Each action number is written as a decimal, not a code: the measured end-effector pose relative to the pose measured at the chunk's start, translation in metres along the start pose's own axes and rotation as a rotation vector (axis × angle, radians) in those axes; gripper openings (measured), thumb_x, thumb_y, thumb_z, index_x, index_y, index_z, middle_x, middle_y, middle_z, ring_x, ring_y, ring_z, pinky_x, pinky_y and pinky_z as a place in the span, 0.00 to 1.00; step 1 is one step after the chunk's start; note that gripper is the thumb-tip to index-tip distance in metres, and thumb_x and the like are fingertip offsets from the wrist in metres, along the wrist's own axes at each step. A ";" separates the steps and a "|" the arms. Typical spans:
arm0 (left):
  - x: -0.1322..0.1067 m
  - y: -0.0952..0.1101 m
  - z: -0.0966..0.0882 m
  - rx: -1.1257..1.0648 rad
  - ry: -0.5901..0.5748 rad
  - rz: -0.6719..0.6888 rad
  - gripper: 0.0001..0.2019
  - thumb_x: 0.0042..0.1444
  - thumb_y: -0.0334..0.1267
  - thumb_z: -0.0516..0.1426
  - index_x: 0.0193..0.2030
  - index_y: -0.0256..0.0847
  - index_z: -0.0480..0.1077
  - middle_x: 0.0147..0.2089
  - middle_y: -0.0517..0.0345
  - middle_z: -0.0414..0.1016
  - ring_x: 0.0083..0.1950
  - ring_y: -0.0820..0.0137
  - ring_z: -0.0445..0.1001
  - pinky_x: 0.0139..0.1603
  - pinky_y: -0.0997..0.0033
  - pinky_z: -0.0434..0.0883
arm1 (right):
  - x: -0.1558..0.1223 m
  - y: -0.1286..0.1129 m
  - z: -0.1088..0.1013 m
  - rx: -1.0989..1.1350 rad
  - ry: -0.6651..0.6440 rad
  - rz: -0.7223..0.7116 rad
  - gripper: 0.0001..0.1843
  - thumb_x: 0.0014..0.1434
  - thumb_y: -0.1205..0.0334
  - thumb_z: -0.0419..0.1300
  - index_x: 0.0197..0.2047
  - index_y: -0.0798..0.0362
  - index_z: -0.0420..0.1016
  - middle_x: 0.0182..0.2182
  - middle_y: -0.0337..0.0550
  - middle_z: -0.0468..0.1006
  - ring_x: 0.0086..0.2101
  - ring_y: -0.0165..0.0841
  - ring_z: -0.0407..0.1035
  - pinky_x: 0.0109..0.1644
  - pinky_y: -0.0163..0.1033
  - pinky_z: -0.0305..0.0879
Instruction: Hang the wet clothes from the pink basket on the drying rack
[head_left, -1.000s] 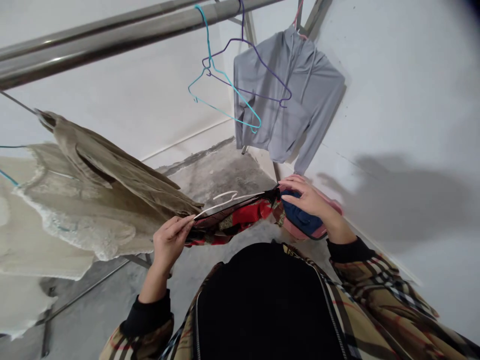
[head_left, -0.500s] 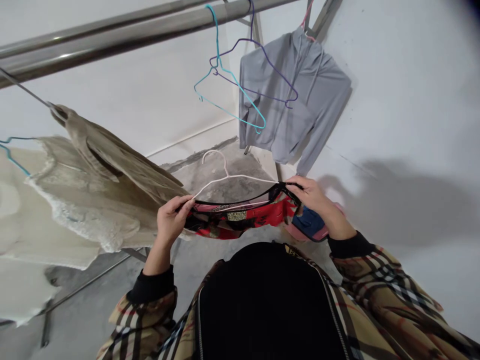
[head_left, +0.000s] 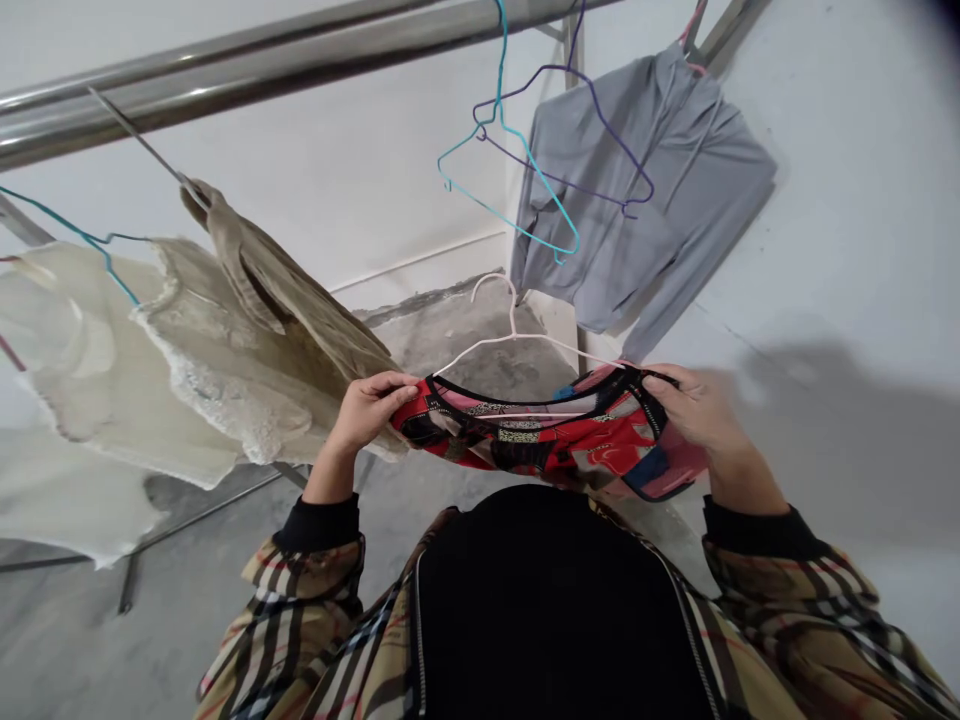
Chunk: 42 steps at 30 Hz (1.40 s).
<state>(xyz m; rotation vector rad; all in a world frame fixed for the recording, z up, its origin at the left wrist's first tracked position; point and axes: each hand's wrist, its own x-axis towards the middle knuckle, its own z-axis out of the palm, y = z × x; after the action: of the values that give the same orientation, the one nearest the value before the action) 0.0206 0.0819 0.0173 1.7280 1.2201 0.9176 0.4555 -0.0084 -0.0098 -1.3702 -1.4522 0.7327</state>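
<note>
In front of my chest, a red patterned top (head_left: 555,445) with black trim is stretched between both hands. A pale pink wire hanger (head_left: 514,337) sits inside its neckline, hook pointing up and away from me. My left hand (head_left: 369,405) pinches the left shoulder of the top near the hanger's left end. My right hand (head_left: 694,408) pinches the black-edged right shoulder, beyond the hanger's right end. The hanger's lower bar shows through the neck opening; its two ends are hidden in the cloth.
A metal rail (head_left: 262,75) runs overhead. From it hang a turquoise hanger (head_left: 501,110) and a purple hanger (head_left: 592,75), both bare. A grey hooded jacket (head_left: 637,190) hangs by the right wall. To the left hang a brown garment (head_left: 285,270) and cream garments (head_left: 105,350).
The left shoulder of the top now covers the hanger's left end, which was bare in my left fingers. The neckline is spread wider, and my right hand has shifted outward.
</note>
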 end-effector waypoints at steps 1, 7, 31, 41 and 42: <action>0.001 0.001 0.002 0.008 0.040 -0.003 0.22 0.46 0.55 0.65 0.35 0.35 0.79 0.33 0.49 0.81 0.33 0.66 0.77 0.35 0.70 0.76 | -0.001 -0.002 -0.001 0.010 -0.004 0.010 0.17 0.59 0.46 0.60 0.40 0.48 0.81 0.35 0.42 0.82 0.36 0.36 0.76 0.42 0.40 0.73; 0.003 -0.001 0.012 0.032 0.130 -0.015 0.17 0.51 0.51 0.62 0.34 0.36 0.77 0.31 0.55 0.79 0.31 0.71 0.74 0.33 0.74 0.73 | -0.006 -0.012 -0.005 0.054 -0.002 0.086 0.17 0.58 0.46 0.61 0.40 0.49 0.81 0.32 0.41 0.82 0.34 0.36 0.77 0.37 0.37 0.74; -0.027 0.017 0.146 -0.431 -0.174 -0.116 0.19 0.55 0.49 0.60 0.48 0.38 0.71 0.31 0.60 0.70 0.30 0.75 0.68 0.33 0.74 0.68 | -0.020 -0.015 0.068 -0.170 0.318 -0.067 0.21 0.65 0.46 0.51 0.41 0.53 0.77 0.33 0.45 0.81 0.33 0.36 0.74 0.39 0.41 0.71; -0.036 0.019 0.181 -0.373 -0.080 -0.001 0.18 0.56 0.48 0.60 0.50 0.41 0.73 0.46 0.51 0.72 0.44 0.68 0.71 0.49 0.66 0.70 | -0.056 -0.001 0.148 -0.272 0.221 -0.189 0.16 0.69 0.58 0.44 0.51 0.52 0.69 0.39 0.49 0.80 0.37 0.36 0.76 0.41 0.41 0.72; -0.036 0.017 0.180 -0.336 -0.072 0.031 0.16 0.57 0.47 0.60 0.48 0.41 0.74 0.45 0.51 0.73 0.45 0.67 0.71 0.50 0.65 0.70 | -0.057 -0.001 0.149 -0.283 0.222 -0.209 0.16 0.69 0.58 0.44 0.51 0.52 0.68 0.39 0.49 0.80 0.37 0.36 0.76 0.41 0.41 0.72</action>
<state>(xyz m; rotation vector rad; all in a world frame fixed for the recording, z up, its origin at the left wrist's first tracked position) 0.1779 0.0077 -0.0441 1.5006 0.9339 1.0064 0.3124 -0.0353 -0.0742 -1.4324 -1.5308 0.2383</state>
